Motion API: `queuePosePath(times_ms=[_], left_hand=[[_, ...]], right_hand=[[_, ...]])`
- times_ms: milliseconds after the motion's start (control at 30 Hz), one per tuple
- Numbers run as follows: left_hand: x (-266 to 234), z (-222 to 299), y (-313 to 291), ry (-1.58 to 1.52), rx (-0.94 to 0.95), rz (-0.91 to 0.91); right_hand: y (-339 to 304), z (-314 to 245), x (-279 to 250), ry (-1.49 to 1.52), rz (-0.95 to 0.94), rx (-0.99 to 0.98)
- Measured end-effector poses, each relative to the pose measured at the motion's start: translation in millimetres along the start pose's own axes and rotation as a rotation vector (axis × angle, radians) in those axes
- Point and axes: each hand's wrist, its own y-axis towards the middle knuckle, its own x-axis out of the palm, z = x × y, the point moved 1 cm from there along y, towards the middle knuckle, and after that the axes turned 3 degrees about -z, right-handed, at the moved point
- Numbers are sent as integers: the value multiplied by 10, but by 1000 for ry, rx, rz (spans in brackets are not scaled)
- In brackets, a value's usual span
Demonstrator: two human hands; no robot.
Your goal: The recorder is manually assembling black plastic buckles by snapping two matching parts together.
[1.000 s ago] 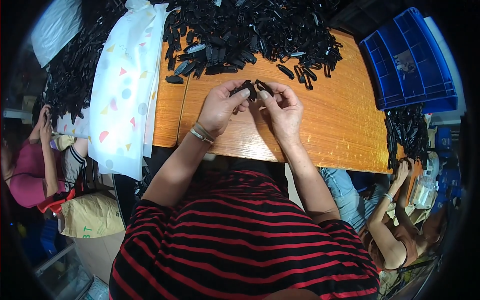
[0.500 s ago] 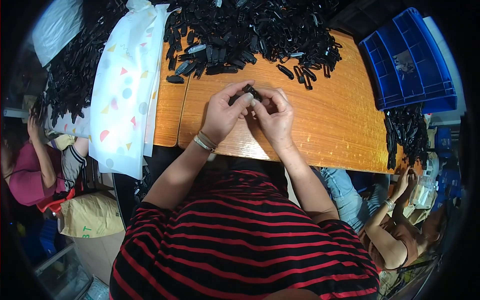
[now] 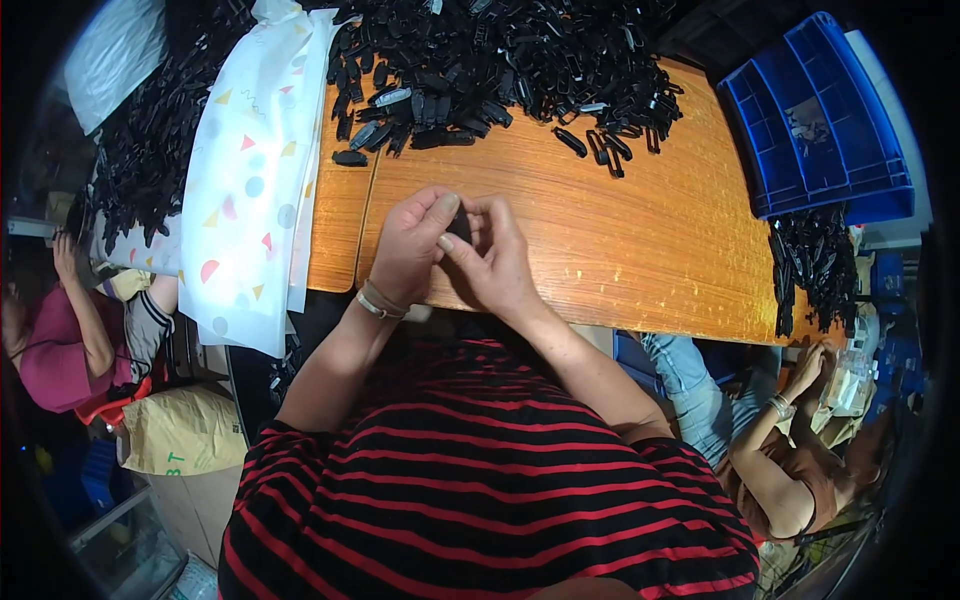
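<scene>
A small black plastic piece point(image 3: 459, 222) is held between my two hands, above the near part of the wooden table point(image 3: 620, 260). My left hand point(image 3: 408, 245) is closed on it from the left, its thumb pressed along the upper part. From the other side, my right hand point(image 3: 500, 262) grips the same piece, thumb at its lower end and fingers curled behind. Much of the piece is hidden by fingers, so its exact kind cannot be made out. Beyond my hands lies a big heap of black plastic parts point(image 3: 500, 75), some long and flat, others open frames.
White patterned plastic sheeting point(image 3: 240, 200) hangs over the table's left edge, beside another pile of black parts point(image 3: 150, 170). A blue divided crate point(image 3: 830, 120) stands at the right, with more black parts point(image 3: 815, 265) below it. One person sits on each side.
Both hands have shifted left and a little nearer to me, carrying the black piece. It has been turned, and a flat dark face now shows between the thumbs.
</scene>
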Motion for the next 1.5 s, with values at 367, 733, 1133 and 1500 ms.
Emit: queuePosePath(times_ms=[367, 733, 1133, 1500], left_hand=[[-972, 213, -1575, 718, -238, 332], [-889, 385, -1862, 1317, -470, -131], [-873, 545, 183, 1426, 152, 546], [-724, 385, 114, 1352, 117, 535]], right_hand=[[338, 0, -597, -635, -138, -10], [841, -79, -1380, -1449, 87, -15], [420, -154, -807, -1126, -25, 10], [302, -134, -721, -989, -208, 9]])
